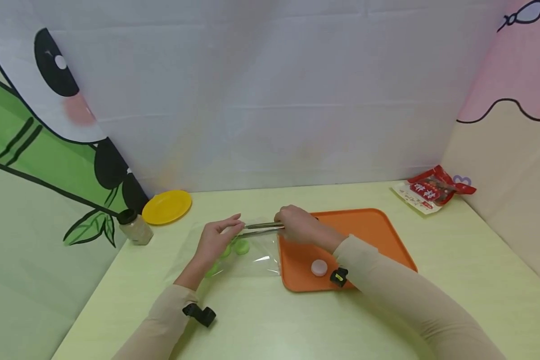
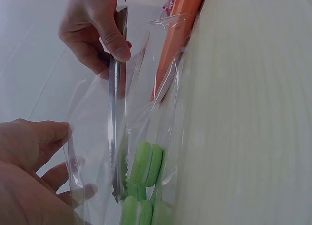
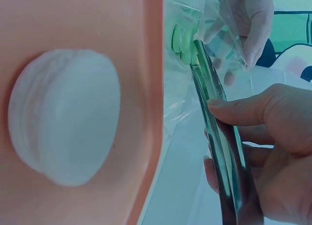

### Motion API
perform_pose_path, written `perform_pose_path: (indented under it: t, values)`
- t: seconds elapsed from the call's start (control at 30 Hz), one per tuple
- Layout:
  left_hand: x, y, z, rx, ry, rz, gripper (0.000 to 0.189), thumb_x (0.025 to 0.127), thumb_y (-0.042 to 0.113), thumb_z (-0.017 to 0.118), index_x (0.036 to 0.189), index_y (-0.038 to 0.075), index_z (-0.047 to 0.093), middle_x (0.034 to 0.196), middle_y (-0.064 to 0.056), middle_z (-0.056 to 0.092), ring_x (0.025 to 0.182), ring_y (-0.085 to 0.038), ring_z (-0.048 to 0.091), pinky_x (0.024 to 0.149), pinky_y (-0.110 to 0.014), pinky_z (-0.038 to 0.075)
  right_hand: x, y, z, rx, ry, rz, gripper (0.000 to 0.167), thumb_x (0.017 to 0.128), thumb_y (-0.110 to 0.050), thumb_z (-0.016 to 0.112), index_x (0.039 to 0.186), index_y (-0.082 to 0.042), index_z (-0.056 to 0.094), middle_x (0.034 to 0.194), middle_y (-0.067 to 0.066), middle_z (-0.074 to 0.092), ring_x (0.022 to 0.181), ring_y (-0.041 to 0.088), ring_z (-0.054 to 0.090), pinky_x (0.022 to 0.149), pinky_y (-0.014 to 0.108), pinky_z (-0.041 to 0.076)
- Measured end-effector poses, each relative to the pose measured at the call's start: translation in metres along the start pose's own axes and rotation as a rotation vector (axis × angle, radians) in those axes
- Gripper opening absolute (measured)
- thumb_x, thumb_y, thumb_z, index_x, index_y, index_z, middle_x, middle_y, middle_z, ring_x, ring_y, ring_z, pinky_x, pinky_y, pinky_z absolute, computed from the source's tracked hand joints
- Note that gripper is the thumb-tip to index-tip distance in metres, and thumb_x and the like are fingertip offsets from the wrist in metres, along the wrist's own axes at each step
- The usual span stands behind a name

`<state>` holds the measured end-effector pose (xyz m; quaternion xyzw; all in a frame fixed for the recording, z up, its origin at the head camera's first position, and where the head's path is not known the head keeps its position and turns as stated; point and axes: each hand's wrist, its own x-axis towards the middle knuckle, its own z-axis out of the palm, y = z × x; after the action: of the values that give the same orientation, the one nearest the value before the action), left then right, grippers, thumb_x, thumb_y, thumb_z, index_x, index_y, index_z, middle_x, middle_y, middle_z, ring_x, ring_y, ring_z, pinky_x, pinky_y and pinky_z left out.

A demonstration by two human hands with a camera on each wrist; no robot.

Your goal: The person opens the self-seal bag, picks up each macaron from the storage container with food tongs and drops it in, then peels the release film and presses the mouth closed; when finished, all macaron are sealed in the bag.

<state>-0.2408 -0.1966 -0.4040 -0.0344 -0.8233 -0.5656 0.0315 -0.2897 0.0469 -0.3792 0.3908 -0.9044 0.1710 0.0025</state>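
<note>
In the head view my right hand (image 1: pixel 299 224) grips metal tongs (image 1: pixel 261 226), which point left into a clear plastic bag (image 1: pixel 263 265). Several green macarons (image 1: pixel 241 246) lie inside the bag. My left hand (image 1: pixel 215 241) holds the bag's upper edge at the left; its fingers show through the film in the left wrist view. The toothed tong tips reach beside the green macarons (image 2: pixel 146 164), and I cannot tell whether they clamp one. A pale macaron (image 3: pixel 80 117) sits on the orange tray (image 1: pixel 369 227), below my right forearm in the head view.
On the table's back left are a yellow plate (image 1: pixel 167 207) and a small dark-lidded jar (image 1: pixel 136 229). A red and white snack packet (image 1: pixel 433 190) lies at the back right corner. Printed cloth walls border the table (image 1: pixel 252 325).
</note>
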Motion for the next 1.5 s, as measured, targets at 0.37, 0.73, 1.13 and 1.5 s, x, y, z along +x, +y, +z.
perform_pose_path:
  t: [0.37,0.73,1.13,1.5]
  values:
    - [0.008,-0.019,-0.002,-0.003,0.005,0.03,0.04,0.093,0.033,0.073,0.118,0.002,0.073,0.142,-0.008,0.057,0.14,-0.027,0.043,0.119,-0.046,0.026,-0.03,0.021,-0.014,0.071,0.012,0.022,0.018,0.089,-0.004,0.073,0.105,0.003,0.073,0.093,0.011,0.067,0.081,0.022,0.06,0.07,0.032,0.053]
    - [0.011,-0.017,-0.001,0.014,0.004,0.03,0.038,0.094,0.034,0.072,0.116,0.003,0.074,0.141,-0.006,0.058,0.14,-0.026,0.043,0.119,-0.047,0.025,-0.11,0.076,-0.04,0.175,0.059,0.114,0.028,0.091,-0.008,0.072,0.116,0.004,0.069,0.107,0.011,0.065,0.094,0.027,0.061,0.08,0.043,0.054]
    - [0.01,-0.016,0.0,0.034,0.005,0.02,0.037,0.094,0.034,0.072,0.115,0.004,0.075,0.139,-0.003,0.06,0.14,-0.026,0.043,0.119,-0.048,0.024,-0.177,0.124,-0.038,0.271,-0.007,-0.01,0.027,0.091,-0.011,0.075,0.117,-0.005,0.07,0.109,0.005,0.068,0.096,0.025,0.062,0.083,0.041,0.054]
    - [0.01,-0.017,0.001,0.035,0.011,-0.001,0.037,0.093,0.035,0.073,0.115,0.005,0.075,0.139,0.0,0.06,0.14,-0.025,0.043,0.119,-0.049,0.023,-0.197,0.129,-0.051,0.346,-0.064,-0.028,0.028,0.089,-0.017,0.078,0.114,-0.009,0.07,0.107,0.005,0.067,0.091,0.027,0.061,0.08,0.038,0.056]
